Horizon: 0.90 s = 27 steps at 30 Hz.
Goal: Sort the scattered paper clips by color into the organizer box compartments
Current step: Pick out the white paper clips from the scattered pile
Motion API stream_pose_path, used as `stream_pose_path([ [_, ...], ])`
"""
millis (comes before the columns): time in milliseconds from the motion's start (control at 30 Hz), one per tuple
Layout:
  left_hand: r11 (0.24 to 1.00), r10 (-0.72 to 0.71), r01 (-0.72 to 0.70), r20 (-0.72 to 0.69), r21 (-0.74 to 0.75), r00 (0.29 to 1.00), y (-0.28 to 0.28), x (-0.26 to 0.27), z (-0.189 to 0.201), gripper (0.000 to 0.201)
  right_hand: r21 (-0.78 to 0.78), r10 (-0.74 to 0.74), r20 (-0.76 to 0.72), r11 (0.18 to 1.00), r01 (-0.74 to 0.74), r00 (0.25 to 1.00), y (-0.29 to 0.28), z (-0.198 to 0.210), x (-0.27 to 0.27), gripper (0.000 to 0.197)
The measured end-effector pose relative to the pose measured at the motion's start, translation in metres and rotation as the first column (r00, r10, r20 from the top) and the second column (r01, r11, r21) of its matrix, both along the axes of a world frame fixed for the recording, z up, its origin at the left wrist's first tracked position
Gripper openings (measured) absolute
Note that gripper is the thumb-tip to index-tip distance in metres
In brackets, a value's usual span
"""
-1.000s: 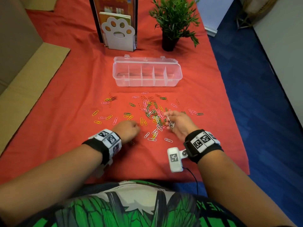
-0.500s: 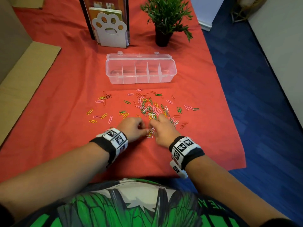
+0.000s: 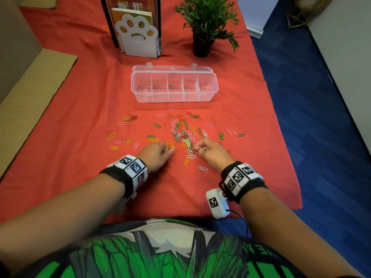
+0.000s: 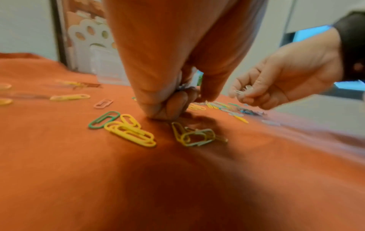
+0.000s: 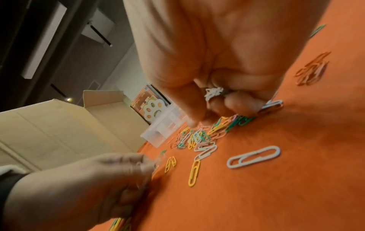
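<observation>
Coloured paper clips [image 3: 180, 133] (yellow, green, pink, white, orange) lie scattered on the red cloth in front of the clear organizer box [image 3: 174, 96], whose compartments show no clips. My left hand [image 3: 169, 151] is at the near left of the pile, fingers curled, pinching a small bunch of white clips [image 4: 183, 87]. Yellow and green clips [image 4: 126, 128] lie just below it. My right hand [image 3: 200, 147] is at the pile's near right edge, gripping a bunch of white clips [image 5: 214, 92]. A single white clip [image 5: 254, 157] lies loose near it.
Behind the box stand a white paw-shaped bookend [image 3: 136, 37] with books and a potted plant [image 3: 204, 23]. Flat cardboard [image 3: 30, 93] lies along the left. The table's right edge [image 3: 281, 127] drops to a blue floor.
Half a second ago my right hand was close beside the left one. It has since moved right, back to the pile's near edge. Both hands still hold clips.
</observation>
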<state>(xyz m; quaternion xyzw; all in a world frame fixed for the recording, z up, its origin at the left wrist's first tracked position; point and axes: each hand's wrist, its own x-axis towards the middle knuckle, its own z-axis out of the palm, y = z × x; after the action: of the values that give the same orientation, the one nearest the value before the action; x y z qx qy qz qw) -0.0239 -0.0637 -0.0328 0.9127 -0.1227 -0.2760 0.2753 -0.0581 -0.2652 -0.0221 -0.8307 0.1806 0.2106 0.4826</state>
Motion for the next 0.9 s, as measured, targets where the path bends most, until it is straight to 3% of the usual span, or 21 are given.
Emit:
stream_pose_path([
  [67,0.951,0.185,-0.243,-0.279,-0.190,0.942,-0.002,0.002,0.007,0.017,0.127,-0.118,-0.105,0.983,0.131,0.987,0.004,0.005,0.003,0.023],
  [133,0.777,0.285,-0.521,-0.542,-0.353,0.791,-0.005,0.000,0.016,0.005,0.281,-0.204,-0.208,0.924,0.258,0.957,0.009,0.012,0.002,0.024],
  [200,0.594,0.223,-0.678,-0.722,-0.432,0.655,-0.005,-0.001,0.027,0.004,0.428,-0.254,-0.216,0.843,0.325,0.943,0.010,0.014,-0.001,0.025],
  [267,0.477,0.082,-0.726,-0.797,-0.495,0.598,-0.004,-0.001,0.036,0.010,0.542,-0.283,-0.217,0.761,0.356,0.934,0.009,0.017,-0.003,0.022],
  [333,0.414,-0.015,-0.749,-0.826,-0.518,0.564,-0.002,0.001,0.039,0.018,0.573,-0.316,-0.222,0.723,0.386,0.922,0.007,0.016,0.001,0.017],
  [400,0.400,-0.036,-0.768,-0.846,-0.500,0.532,-0.003,0.003,0.039,0.024,0.421,-0.332,-0.161,0.829,0.369,0.929,0.002,0.012,0.008,0.016],
  [467,0.435,0.025,-0.776,-0.855,-0.457,0.518,-0.010,0.004,0.038,0.020,0.039,-0.232,-0.017,0.972,0.232,0.973,-0.008,0.005,0.018,0.015],
  [500,0.480,0.103,-0.764,-0.836,-0.432,0.538,-0.015,0.005,0.036,0.020,-0.170,-0.148,0.043,0.973,0.153,0.988,-0.012,0.003,0.022,0.014],
  [567,0.635,0.288,-0.656,-0.663,-0.407,0.691,-0.025,0.005,0.024,0.029,-0.413,-0.025,0.099,0.908,0.064,0.995,-0.019,-0.001,0.031,0.010],
  [633,0.803,0.338,-0.470,-0.368,-0.367,0.866,-0.032,0.004,0.011,0.032,-0.531,0.076,0.127,0.847,0.003,0.989,-0.021,-0.005,0.037,0.013],
  [700,0.912,0.217,-0.264,-0.176,-0.315,0.960,-0.036,0.001,0.004,0.021,-0.615,0.176,0.107,0.785,-0.074,0.979,-0.019,-0.007,0.044,0.022],
  [767,0.976,0.028,-0.040,-0.062,-0.213,0.998,-0.040,-0.004,0.007,0.011,-0.664,0.242,0.089,0.738,-0.123,0.966,-0.014,-0.008,0.049,0.027],
  [833,0.986,-0.139,0.141,0.024,-0.084,0.990,-0.043,-0.007,0.010,0.022,-0.682,0.267,0.050,0.713,-0.162,0.962,-0.011,-0.008,0.052,0.034],
  [900,0.974,-0.225,0.226,0.075,-0.002,0.971,-0.042,-0.009,0.011,0.027,-0.682,0.267,0.000,0.705,-0.195,0.964,-0.010,-0.006,0.053,0.039],
])
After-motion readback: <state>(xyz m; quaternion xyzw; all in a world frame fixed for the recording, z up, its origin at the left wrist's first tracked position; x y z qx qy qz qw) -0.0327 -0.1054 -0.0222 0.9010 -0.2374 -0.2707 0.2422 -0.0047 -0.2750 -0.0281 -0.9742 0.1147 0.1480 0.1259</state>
